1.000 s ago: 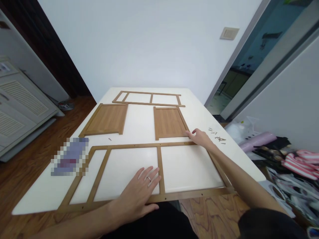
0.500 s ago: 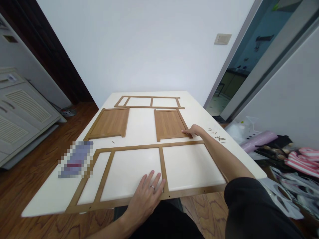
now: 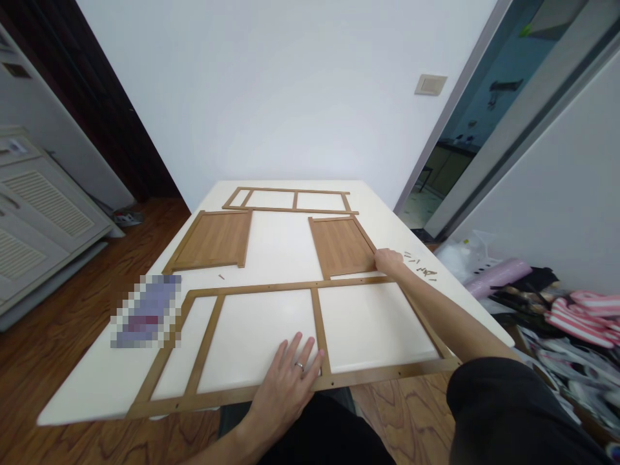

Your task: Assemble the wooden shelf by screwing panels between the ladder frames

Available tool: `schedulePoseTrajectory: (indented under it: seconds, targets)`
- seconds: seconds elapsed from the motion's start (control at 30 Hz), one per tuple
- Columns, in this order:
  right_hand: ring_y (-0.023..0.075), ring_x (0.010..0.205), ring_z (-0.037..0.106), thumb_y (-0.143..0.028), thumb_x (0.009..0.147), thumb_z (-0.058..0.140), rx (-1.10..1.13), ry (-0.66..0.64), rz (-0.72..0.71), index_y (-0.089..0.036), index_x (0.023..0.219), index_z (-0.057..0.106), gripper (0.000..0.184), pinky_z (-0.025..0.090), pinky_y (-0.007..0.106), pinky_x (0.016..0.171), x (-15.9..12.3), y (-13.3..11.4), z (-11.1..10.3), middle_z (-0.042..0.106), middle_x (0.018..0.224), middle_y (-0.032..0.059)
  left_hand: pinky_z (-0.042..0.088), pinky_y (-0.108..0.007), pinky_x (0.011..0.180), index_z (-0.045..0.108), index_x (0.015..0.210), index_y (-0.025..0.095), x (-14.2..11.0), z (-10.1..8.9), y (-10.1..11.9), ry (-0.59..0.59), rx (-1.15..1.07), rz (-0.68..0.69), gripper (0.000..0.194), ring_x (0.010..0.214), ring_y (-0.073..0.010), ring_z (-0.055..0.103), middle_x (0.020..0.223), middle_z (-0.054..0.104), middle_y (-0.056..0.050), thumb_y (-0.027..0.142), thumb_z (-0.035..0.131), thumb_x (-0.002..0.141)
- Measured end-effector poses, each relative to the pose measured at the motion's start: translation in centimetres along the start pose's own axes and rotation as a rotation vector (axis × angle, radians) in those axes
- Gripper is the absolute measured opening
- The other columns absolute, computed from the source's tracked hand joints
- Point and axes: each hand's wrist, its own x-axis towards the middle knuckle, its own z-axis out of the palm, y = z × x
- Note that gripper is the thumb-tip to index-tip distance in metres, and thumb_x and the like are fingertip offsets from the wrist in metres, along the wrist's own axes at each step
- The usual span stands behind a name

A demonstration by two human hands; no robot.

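Note:
My left hand (image 3: pixel 290 371) lies with fingers spread over the near rail of a long wooden frame (image 3: pixel 317 316), fingertips beside its middle crossbar; a ring is on one finger. My right hand (image 3: pixel 389 259) is closed at the right edge of a wooden panel (image 3: pixel 341 245), near its lower right corner; the fingertips are mostly hidden. This panel lies flat and slightly turned just beyond the frame's far rail. A second wooden panel (image 3: pixel 213 239) rests to the left. Farther back is another slim wooden frame (image 3: pixel 295 200).
Several small screws or pins (image 3: pixel 423 271) lie on the white table (image 3: pixel 281 245) right of my right hand, and a single one (image 3: pixel 221 276) near the left panel. A blurred-out purple item (image 3: pixel 148 313) is at the table's left edge. A white wall (image 3: pixel 290 90) stands behind.
The right-hand panel has slid to the right and turned a little. My right hand has gone from pointing fingers on its surface to a closed grip at its edge. My left hand stays put.

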Motion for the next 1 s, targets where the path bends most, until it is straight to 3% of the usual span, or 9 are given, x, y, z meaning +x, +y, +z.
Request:
schedulePoseTrajectory:
  seconds: [0.23, 0.53, 0.63, 0.73, 0.8, 0.87, 1.0]
  targets:
    - [0.0245, 0.113, 0.065, -0.040, 0.099, 0.066, 0.048, 0.025, -0.002, -0.016, 0.131, 0.062, 0.040, 0.057, 0.046, 0.096, -0.1, 1.0, -1.2, 0.063, 0.132, 0.0118, 0.046, -0.052, 0.114, 0.039, 0.160, 0.026, -0.2, 0.2, -0.3, 0.006, 0.000, 0.004, 0.065, 0.148, -0.0360, 0.044, 0.164, 0.043, -0.007, 0.051, 0.054, 0.102]
    - [0.0240, 0.109, 0.067, -0.042, 0.099, 0.066, 0.372, -0.114, -0.119, -0.015, 0.127, 0.064, 0.039, 0.059, 0.044, 0.092, 0.0, 2.8, -4.0, 0.066, 0.127, 0.0096, 0.043, -0.053, 0.115, 0.036, 0.161, 0.026, -0.3, 0.5, -0.2, -0.019, -0.003, 0.010, 0.070, 0.151, -0.0365, 0.040, 0.167, 0.039, -0.008, 0.054, 0.057, 0.100]
    - [0.0221, 0.106, 0.068, -0.041, 0.100, 0.065, 0.537, -0.117, -0.170, -0.016, 0.128, 0.063, 0.038, 0.060, 0.043, 0.089, -0.7, 2.7, -4.7, 0.066, 0.125, 0.0098, 0.044, -0.052, 0.114, 0.041, 0.158, 0.027, -0.1, 0.5, -0.2, 0.001, -0.013, 0.001, 0.069, 0.149, -0.0357, 0.043, 0.163, 0.044, -0.008, 0.056, 0.059, 0.098]
    - [0.0201, 0.100, 0.068, -0.042, 0.100, 0.064, 0.677, -0.076, -0.229, -0.016, 0.126, 0.063, 0.037, 0.060, 0.040, 0.085, -1.4, 2.2, -6.3, 0.067, 0.120, 0.0089, 0.047, -0.047, 0.109, 0.051, 0.151, 0.028, 0.0, 0.1, -0.2, 0.088, -0.012, -0.020, 0.056, 0.140, -0.0320, 0.053, 0.153, 0.057, -0.006, 0.049, 0.061, 0.099]
    - [0.0170, 0.090, 0.068, -0.044, 0.101, 0.063, 0.742, -0.035, -0.261, -0.015, 0.120, 0.064, 0.035, 0.060, 0.036, 0.079, -2.0, 2.0, -8.0, 0.068, 0.111, 0.0069, 0.051, -0.041, 0.101, 0.056, 0.145, 0.028, 0.0, -0.7, -0.1, 0.158, 0.002, -0.003, 0.044, 0.129, -0.0275, 0.061, 0.144, 0.065, -0.005, 0.035, 0.058, 0.102]
    - [0.0128, 0.076, 0.064, -0.047, 0.102, 0.060, 0.782, 0.009, -0.288, -0.014, 0.110, 0.065, 0.034, 0.057, 0.029, 0.068, -2.7, 2.4, -10.1, 0.068, 0.096, 0.0033, 0.053, -0.034, 0.086, 0.056, 0.146, 0.025, -0.1, -2.2, -0.1, 0.172, 0.030, 0.042, 0.044, 0.111, -0.0227, 0.068, 0.136, 0.070, -0.007, 0.019, 0.052, 0.102]
    - [0.0093, 0.053, 0.047, -0.050, 0.098, 0.062, 0.815, 0.097, -0.347, -0.017, 0.082, 0.063, 0.037, 0.037, 0.022, 0.049, -5.3, 4.5, -14.2, 0.054, 0.064, -0.0019, 0.050, -0.031, 0.064, 0.050, 0.150, 0.019, 0.7, -7.1, -1.3, 0.059, 0.064, 0.120, 0.058, 0.085, -0.0174, 0.070, 0.132, 0.072, -0.008, 0.004, 0.047, 0.095]
